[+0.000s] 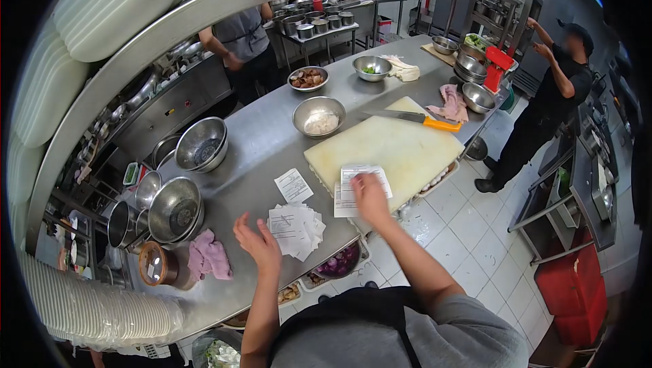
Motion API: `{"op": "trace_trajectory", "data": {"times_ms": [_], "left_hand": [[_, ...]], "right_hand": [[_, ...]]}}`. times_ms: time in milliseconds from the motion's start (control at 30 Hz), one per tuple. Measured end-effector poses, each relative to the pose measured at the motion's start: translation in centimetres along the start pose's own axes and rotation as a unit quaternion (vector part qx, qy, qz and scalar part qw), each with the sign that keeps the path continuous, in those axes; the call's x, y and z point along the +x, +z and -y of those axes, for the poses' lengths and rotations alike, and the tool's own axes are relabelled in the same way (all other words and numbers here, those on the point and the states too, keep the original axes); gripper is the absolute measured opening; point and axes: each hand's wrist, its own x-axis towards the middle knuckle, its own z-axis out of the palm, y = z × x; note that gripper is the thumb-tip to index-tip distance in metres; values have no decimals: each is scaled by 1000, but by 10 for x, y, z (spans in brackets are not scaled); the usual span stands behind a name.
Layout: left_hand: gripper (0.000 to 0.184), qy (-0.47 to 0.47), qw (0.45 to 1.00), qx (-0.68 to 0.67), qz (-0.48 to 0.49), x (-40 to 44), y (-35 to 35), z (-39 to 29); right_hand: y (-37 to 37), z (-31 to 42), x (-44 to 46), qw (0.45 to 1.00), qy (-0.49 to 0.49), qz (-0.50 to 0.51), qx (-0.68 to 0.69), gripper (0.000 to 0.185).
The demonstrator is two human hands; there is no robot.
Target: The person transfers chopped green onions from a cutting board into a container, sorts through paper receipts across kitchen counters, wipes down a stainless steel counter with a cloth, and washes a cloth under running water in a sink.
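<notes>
My right hand (371,199) is over the near edge of the white cutting board (380,144), fingers together on a printed paper slip (379,174). Another slip (345,206) lies partly beneath it. My left hand (259,242) is open, its fingers apart, beside a loose pile of paper slips (297,229) on the steel table (238,191). It appears to hold nothing. A single printed slip (293,185) lies just beyond the pile. On the board's far side rests a knife (414,118) with an orange handle.
Metal bowls (319,117) stand beyond the board, others (176,208) at left. A pink cloth (210,255) lies by a brown lidded container (157,263). Stacked plates (115,8) fill the overhead shelf. One person (248,45) stands across the table, another (553,89) at right.
</notes>
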Motion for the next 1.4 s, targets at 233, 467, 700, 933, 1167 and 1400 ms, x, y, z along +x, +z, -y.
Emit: {"op": "trace_trajectory", "data": {"times_ms": [233,467,700,933,1167,1400], "left_hand": [[40,116,938,-202,257,-7,46,-82],[43,-213,825,-229,470,-42,163,10],[29,-320,718,-272,555,-16,132,-34],[16,-472,598,-471,444,-2,123,-15],[12,-493,566,-522,406,12,120,-24],[17,-512,551,-539,379,13,125,-18]], "right_hand": [[12,-47,41,991,126,48,-16,65],[-25,-75,53,946,150,47,282,52],[-63,-86,47,902,241,9,358,48],[-60,-122,48,851,310,5,425,49],[-34,-122,42,955,247,66,150,64],[-26,-119,35,950,237,30,201,77]]}}
